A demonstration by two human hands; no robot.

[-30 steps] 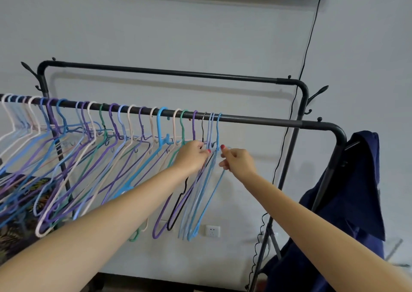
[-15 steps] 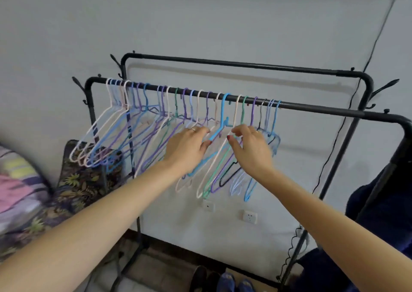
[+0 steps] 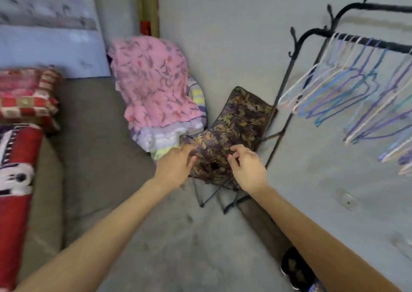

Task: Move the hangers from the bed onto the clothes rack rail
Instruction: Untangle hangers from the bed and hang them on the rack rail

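- Both hands are out in front and hold nothing: the left hand (image 3: 176,167) has relaxed fingers, the right hand (image 3: 247,169) loosely curled ones.
- The hangers (image 3: 347,95) hang on the rail (image 3: 374,43), up and to the right of the right hand.
- The bed (image 3: 93,149) lies left of the left hand; no hanger shows on it.
- The step looks like going back for more: the person does best to scan the bed and beside the pink bedding (image 3: 156,86) before reaching.
- The frame is blurred, so small hangers could be missed.

Both arms reach forward — left hand (image 3: 176,167) and right hand (image 3: 247,169) seemingly loosely curled, empty.
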